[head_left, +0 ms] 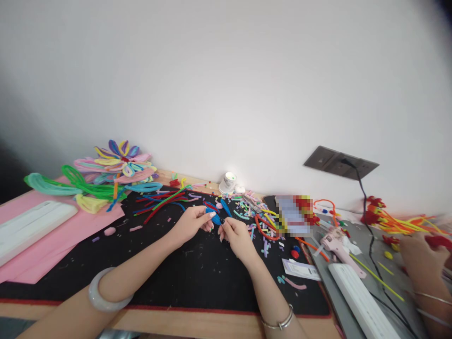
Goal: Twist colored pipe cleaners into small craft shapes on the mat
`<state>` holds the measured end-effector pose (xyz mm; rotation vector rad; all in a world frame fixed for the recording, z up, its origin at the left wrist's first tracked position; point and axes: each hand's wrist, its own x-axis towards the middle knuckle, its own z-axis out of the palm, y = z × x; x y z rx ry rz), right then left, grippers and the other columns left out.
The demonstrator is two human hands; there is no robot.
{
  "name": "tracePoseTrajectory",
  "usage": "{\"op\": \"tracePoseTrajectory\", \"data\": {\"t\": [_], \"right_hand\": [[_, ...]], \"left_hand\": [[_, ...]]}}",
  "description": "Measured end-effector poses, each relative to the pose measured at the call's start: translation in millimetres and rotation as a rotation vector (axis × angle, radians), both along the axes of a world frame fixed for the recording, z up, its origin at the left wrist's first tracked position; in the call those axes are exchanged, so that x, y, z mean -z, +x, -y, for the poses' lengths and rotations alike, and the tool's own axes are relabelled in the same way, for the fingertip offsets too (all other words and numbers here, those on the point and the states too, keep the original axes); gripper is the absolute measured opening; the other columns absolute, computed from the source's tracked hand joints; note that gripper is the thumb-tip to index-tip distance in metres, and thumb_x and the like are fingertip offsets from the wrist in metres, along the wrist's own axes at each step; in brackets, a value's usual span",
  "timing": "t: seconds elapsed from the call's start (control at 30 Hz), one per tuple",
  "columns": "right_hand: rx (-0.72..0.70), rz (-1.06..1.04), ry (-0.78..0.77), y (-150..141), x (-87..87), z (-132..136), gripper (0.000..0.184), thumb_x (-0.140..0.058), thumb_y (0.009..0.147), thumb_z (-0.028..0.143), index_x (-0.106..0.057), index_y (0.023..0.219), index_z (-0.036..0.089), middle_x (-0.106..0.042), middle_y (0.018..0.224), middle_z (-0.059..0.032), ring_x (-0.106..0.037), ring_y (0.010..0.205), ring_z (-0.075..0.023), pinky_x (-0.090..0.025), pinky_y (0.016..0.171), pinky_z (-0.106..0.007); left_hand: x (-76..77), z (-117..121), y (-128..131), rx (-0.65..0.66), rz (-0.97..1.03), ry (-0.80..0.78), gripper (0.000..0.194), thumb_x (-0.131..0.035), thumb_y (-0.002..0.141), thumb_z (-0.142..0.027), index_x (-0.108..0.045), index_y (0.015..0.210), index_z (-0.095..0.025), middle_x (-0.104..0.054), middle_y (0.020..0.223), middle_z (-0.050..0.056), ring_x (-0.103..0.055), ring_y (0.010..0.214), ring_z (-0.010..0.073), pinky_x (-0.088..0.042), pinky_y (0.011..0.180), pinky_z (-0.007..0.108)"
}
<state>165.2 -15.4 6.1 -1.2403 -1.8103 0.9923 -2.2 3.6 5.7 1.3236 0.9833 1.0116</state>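
Above the black mat (148, 268), both my hands hold a small blue pipe cleaner piece (213, 217) that looks bent into petals. My left hand (194, 221) pinches it from the left, thumb on top. From the right, my right hand (236, 234) grips its lower end between thumb and fingers. A blue loop (225, 207) rises just behind my right fingers; whether it joins the held piece I cannot tell. Blue, red and green pipe cleaners (164, 202) lie on the mat left of my hands, and cut pipe cleaner bits (247, 207) are scattered to the right.
Finished pipe cleaner flowers (123, 160) lie at back left by pink paper (70, 240) and a white box (38, 226). A white cup (227, 182) stands by the wall. At right are a pink glue gun (341, 249), a black cord (370, 249) and another person's hand (422, 259).
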Motion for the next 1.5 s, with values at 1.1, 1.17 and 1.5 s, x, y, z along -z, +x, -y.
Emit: {"op": "tracePoseTrajectory", "data": {"t": [1.1,1.17,1.5], "right_hand": [[0.071,-0.057,-0.05,0.3,-1.5,-2.1,0.015,-0.046,0.079,0.028,-0.052,0.069,0.019,-0.043,0.049,0.0049,-0.038,0.042,-0.0097,-0.028,0.042,-0.022],[0.061,-0.038,-0.038,0.2,-1.5,-2.1,0.014,-0.046,0.078,0.026,-0.053,0.069,0.019,-0.043,0.05,0.0046,-0.039,0.044,-0.0102,-0.029,0.043,-0.022],[0.072,-0.078,-0.077,-0.6,-4.8,-2.1,0.014,-0.047,0.078,0.026,-0.052,0.068,0.019,-0.043,0.049,0.0051,-0.038,0.043,-0.0097,-0.029,0.041,-0.021]], "left_hand": [[2.3,-1.3,-0.1,0.07,-0.034,0.067,0.025,-0.058,0.075,-0.039,-0.055,0.072,-0.014,-0.059,0.063,0.0,-0.055,0.055,0.0112,-0.047,0.057,0.025],[0.4,-1.1,0.0,0.038,-0.04,0.081,0.026,-0.058,0.075,-0.04,-0.054,0.071,-0.015,-0.056,0.059,-0.002,-0.053,0.053,0.0107,-0.046,0.056,0.024],[-0.2,0.6,-0.7,0.054,-0.035,0.113,0.028,-0.053,0.078,-0.04,-0.049,0.065,-0.016,-0.05,0.055,-0.003,-0.047,0.052,0.0098,-0.041,0.056,0.023]]}}
